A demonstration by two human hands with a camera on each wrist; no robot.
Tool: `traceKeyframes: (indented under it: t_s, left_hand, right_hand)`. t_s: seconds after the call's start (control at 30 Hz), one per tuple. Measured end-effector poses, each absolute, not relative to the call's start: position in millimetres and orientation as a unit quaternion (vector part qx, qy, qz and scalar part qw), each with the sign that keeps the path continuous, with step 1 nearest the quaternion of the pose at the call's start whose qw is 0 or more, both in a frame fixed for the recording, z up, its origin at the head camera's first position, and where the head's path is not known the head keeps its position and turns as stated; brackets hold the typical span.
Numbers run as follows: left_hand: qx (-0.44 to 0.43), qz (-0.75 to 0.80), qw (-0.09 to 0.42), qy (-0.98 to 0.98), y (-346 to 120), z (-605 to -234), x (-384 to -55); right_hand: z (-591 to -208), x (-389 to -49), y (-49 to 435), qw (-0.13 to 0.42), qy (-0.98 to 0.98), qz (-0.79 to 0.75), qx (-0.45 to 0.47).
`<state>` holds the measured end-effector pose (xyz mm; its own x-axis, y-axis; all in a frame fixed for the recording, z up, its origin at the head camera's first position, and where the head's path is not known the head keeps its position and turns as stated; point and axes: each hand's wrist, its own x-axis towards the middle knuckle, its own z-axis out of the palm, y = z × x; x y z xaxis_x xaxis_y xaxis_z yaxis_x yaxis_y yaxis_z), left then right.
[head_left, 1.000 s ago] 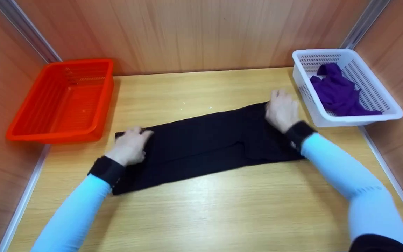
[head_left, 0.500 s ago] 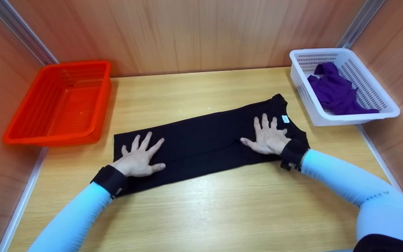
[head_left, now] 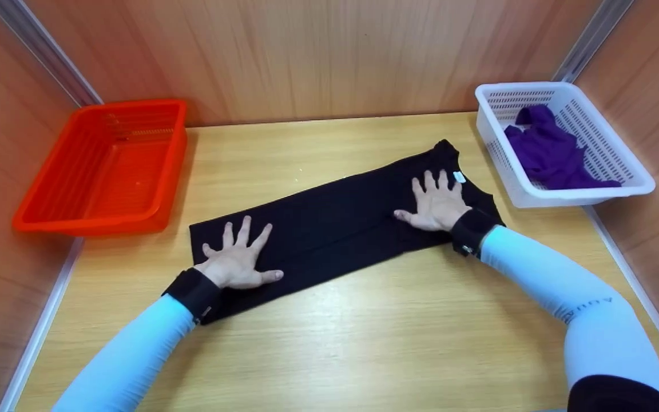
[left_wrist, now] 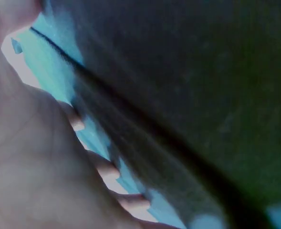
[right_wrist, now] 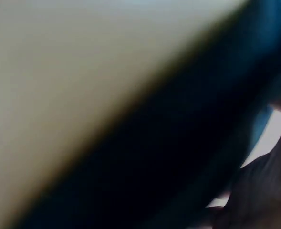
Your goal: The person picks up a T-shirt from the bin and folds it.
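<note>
A black shirt, folded into a long strip, lies slantwise across the table with its neckline and a small white label at the right end. My left hand rests flat on the strip's left end, fingers spread. Near the neckline my right hand presses on the fabric, its fingers also straight and apart. In the left wrist view, the palm and fingertips lie against the dark cloth. The right wrist view is blurred; dark cloth crosses it, with part of the hand at the right edge.
An orange-red basket stands at the back left. At the back right is a white basket with a purple garment inside. Wood panels enclose the back and both sides of the table.
Both hands have gone from bent fingers to flat, spread ones on the shirt. The right hand uncovered the neckline and label, and the shirt's right end has since shifted slightly toward the back.
</note>
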<state>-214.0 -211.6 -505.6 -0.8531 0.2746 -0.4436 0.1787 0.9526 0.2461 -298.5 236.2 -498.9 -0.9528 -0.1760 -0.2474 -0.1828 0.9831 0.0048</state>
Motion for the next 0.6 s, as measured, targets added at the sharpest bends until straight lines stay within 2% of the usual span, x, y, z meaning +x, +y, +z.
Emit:
traceKeyframes:
  t_s: [0.1,0.2,0.4,0.47,0.6]
  left_hand:
    - [0.118,0.081,0.223,0.964,-208,-503,-210]
    - [0.150,0.066,0.172,0.971,-203,-505,-200]
    - [0.248,0.057,0.022,0.967,-189,-509,-180]
    - [0.259,0.050,-0.006,0.964,-184,-509,-176]
    - [0.266,0.027,-0.039,0.963,-179,-507,-171]
  right_hand:
    - [-489,-283,218,0.025,0.994,0.020,-0.109]
    - [-488,-264,202,-0.033,0.991,0.010,-0.129]
    - [-497,-254,187,-0.074,0.985,-0.005,-0.157]
    - [-498,-256,185,-0.077,0.985,-0.010,-0.157]
    - [-498,-267,179,-0.049,0.989,-0.013,-0.140]
